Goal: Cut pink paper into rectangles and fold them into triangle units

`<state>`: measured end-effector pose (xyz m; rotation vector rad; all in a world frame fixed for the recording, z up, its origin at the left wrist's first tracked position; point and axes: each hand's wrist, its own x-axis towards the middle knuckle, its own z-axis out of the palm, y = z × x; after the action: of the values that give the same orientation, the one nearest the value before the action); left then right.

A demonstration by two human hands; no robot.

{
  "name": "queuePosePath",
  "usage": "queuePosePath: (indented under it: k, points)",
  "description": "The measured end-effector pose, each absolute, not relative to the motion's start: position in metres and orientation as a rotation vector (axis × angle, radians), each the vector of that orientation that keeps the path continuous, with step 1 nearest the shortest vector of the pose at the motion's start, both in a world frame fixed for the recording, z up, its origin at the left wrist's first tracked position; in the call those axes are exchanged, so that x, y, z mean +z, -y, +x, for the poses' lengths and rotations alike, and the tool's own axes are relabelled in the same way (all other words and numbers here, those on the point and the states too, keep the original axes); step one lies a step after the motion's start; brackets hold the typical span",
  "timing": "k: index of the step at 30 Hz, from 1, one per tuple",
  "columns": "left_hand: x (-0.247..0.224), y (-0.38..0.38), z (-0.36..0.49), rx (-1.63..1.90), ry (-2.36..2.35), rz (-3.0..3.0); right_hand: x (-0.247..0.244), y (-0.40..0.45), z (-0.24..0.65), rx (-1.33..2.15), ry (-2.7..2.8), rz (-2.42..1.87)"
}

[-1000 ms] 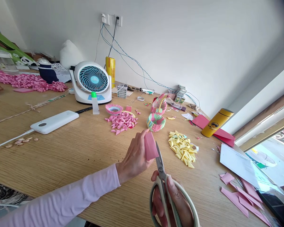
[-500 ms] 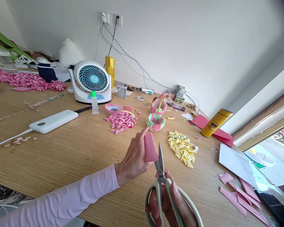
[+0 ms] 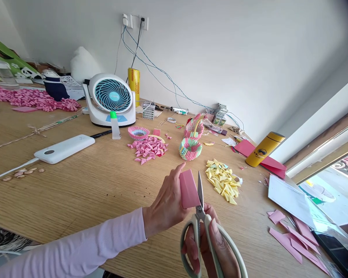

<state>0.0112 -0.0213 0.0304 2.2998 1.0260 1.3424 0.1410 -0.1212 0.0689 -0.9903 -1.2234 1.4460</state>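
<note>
Pinched in my left hand (image 3: 165, 199) is a folded piece of pink paper (image 3: 190, 188), its fold running lengthwise. My right hand (image 3: 220, 243) has its fingers through the pale handles of a pair of scissors (image 3: 200, 210). The blades stand slightly apart, with the paper's lower right edge between them; one blade is mostly hidden behind the paper. Beyond my hands lie a heap of yellow folded paper triangles (image 3: 222, 181), a heap of pink triangles (image 3: 148, 150) and a green and pink paper bowl (image 3: 190, 149).
A white fan (image 3: 111, 98) and a small green-capped bottle (image 3: 115, 125) stand at the back left, near a white power bank (image 3: 64, 148). Pink paper offcuts (image 3: 290, 241) and a phone (image 3: 335, 251) lie at the right. A yellow flask (image 3: 265, 149) leans near the window.
Both hands have shifted slightly down and to the right with the paper and scissors. The paper's edge sits deeper between the blades, nearer the pivot.
</note>
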Motion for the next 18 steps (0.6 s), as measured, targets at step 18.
queuePosePath:
  k: [18]
  points:
    - [0.0335, 0.0221, 0.0069, 1.342, -0.971, 2.389, 0.0587, 0.1218, 0.1346, 1.437, 1.149, -0.902]
